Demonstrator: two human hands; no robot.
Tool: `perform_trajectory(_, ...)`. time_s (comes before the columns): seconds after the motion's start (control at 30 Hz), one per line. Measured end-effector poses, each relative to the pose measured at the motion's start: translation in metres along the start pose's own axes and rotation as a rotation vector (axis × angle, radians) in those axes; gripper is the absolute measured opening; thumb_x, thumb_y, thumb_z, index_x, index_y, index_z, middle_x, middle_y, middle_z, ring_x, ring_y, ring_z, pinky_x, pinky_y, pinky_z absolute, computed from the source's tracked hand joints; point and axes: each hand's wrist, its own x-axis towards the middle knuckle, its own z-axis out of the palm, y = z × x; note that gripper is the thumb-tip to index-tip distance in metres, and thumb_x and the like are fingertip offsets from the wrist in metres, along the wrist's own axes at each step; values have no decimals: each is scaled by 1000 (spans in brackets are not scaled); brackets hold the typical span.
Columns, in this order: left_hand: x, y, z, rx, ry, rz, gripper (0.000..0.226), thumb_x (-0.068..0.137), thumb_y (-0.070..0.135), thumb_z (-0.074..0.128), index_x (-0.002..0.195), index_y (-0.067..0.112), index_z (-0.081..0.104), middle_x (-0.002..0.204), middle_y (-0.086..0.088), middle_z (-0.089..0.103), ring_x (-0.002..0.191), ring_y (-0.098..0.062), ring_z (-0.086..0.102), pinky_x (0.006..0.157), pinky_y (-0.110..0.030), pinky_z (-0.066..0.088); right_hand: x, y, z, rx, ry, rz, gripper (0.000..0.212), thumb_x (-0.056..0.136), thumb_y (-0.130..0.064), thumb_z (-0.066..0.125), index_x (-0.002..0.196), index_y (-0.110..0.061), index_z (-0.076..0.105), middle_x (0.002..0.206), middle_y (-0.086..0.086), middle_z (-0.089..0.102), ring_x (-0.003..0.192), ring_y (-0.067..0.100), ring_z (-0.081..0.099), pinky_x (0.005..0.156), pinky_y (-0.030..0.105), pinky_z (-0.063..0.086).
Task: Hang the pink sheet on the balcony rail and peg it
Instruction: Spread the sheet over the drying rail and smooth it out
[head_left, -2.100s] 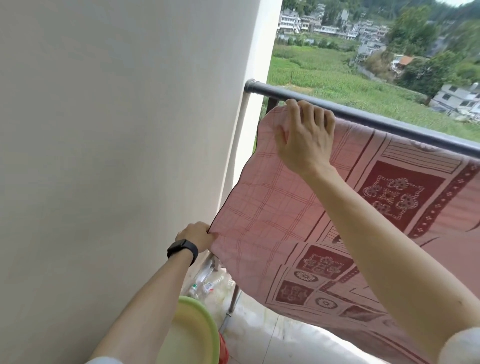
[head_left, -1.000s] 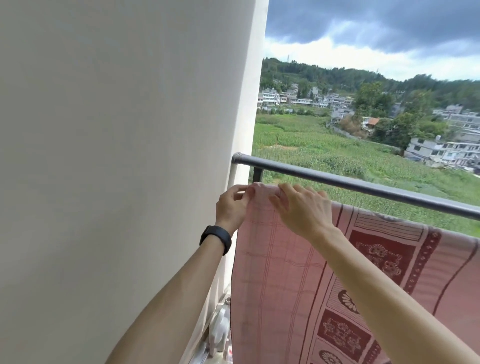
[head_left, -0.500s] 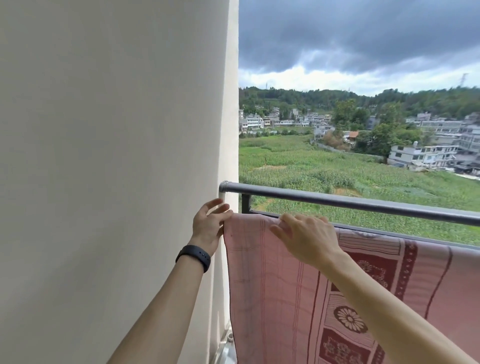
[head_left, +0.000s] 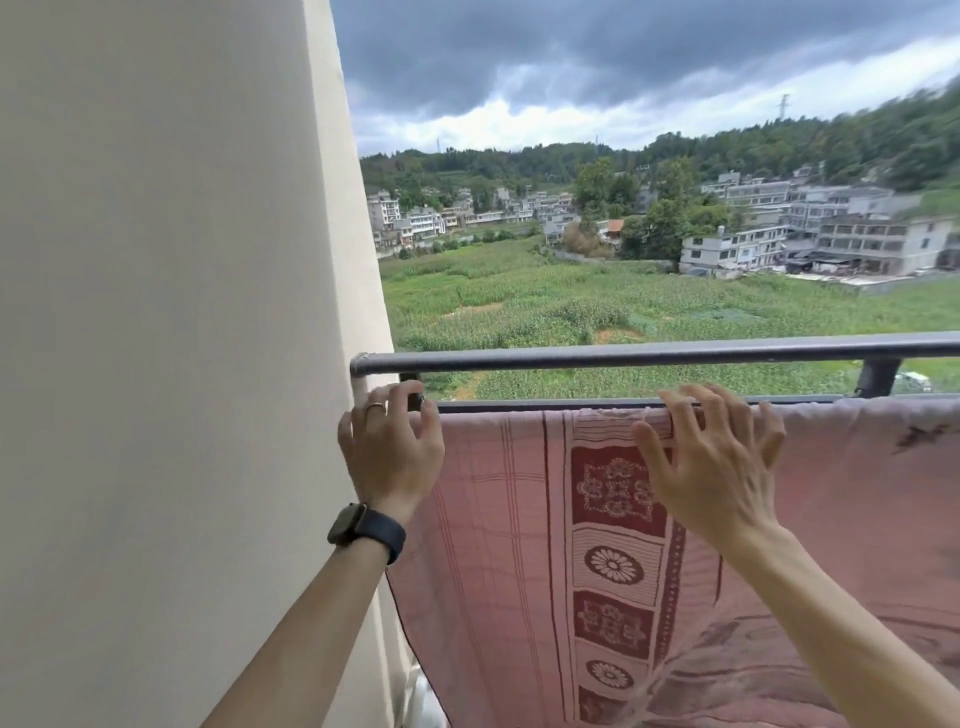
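The pink sheet (head_left: 727, 545) is seen draped over the lower bar (head_left: 545, 406) of the balcony rail, across the middle and lower right of the frame, its top edge folded over that bar just beneath the thicker top rail (head_left: 649, 354). At centre left, the left hand (head_left: 389, 452) is held at the sheet's corner beside the wall (head_left: 156, 312), its grip loosely curled with the fingertips at the bar; whether cloth is pinched cannot be told. Right of centre, the right hand (head_left: 711, 462) is laid with its grip spread flat against the top edge. The hanging is judged largely done; no peg is visible, so the pegging appears to be left
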Motion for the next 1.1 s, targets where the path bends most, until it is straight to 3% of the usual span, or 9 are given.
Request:
perform_trajectory(0.07, -16, 12, 22, 69, -65, 215, 38, 94, 45, 38, 112, 25, 65, 117, 0, 66, 119, -23, 52, 104, -47, 33, 1, 17, 4, 2, 24, 10, 55, 97, -58, 31, 128, -20, 57, 135, 7, 55, 132, 28, 43, 110, 52, 19)
perform_trajectory(0.17, -11, 1, 43, 170, -72, 299, 46, 98, 51, 28, 110, 23, 62, 113, -2, 60, 111, -27, 49, 102, -47, 30, 10, 52, 4, -51, 45, -19, 50, 100, -55, 29, 124, -24, 60, 125, 1, 58, 123, 25, 48, 104, 51, 24)
perform_trajectory(0.43, 12, -14, 69, 260, -51, 151, 40, 97, 36, 26, 108, 22, 61, 117, -5, 62, 120, -28, 45, 102, -54, 29, 29, 117, 20, -41, 102, 69, 44, 98, -53, 39, 126, -25, 58, 133, 5, 51, 125, 28, 46, 104, 49, 21)
perform_trajectory(0.5, 7, 7, 77, 233, -26, 162, 40, 96, 36, 30, 110, 21, 64, 123, -3, 63, 125, -27, 46, 105, -55, 25, 31, 122, 21, -12, 110, 86, 46, 99, -51, 34, 128, -22, 55, 133, 5, 53, 124, 28, 47, 103, 48, 25)
perform_trajectory(0.67, -20, 105, 119, 148, -127, 454, 43, 96, 47, 36, 122, 23, 60, 125, -4, 62, 124, -25, 50, 116, -54, 14, 45, 157, 26, -47, 39, 59, 44, 100, -50, 30, 130, -28, 54, 137, 0, 53, 137, 24, 38, 108, 49, 17)
perform_trajectory(0.8, -17, 120, 150, 160, -124, 396, 44, 99, 47, 30, 120, 22, 59, 115, -6, 63, 114, -28, 53, 113, -55, 24, 54, 219, 17, -82, 2, 78, 43, 101, -51, 30, 130, -29, 53, 137, -1, 53, 137, 24, 39, 111, 54, 15)
perform_trajectory(0.93, 9, 73, 159, 296, -111, 444, 51, 102, 47, 22, 116, 12, 56, 105, -14, 59, 100, -34, 52, 106, -57, 32, 60, 260, 20, -112, -43, 48, 41, 99, -46, 34, 137, -39, 49, 136, -1, 50, 131, 24, 44, 110, 64, 18)
perform_trajectory(1.03, 17, 40, 165, 328, -117, 299, 49, 99, 44, 24, 112, 10, 56, 105, -16, 59, 104, -36, 52, 110, -60, 25, 58, 231, 60, -94, -65, -40, 46, 97, -50, 34, 139, -38, 49, 138, 2, 48, 132, 25, 43, 110, 62, 20)
perform_trajectory(1.1, 17, 52, 171, 279, -137, 341, 50, 97, 47, 27, 120, 13, 56, 119, -15, 60, 116, -34, 51, 113, -59, 21, 70, 228, 73, -58, -47, -4, 50, 99, -56, 34, 143, -35, 46, 147, 4, 43, 139, 25, 37, 113, 59, 16)
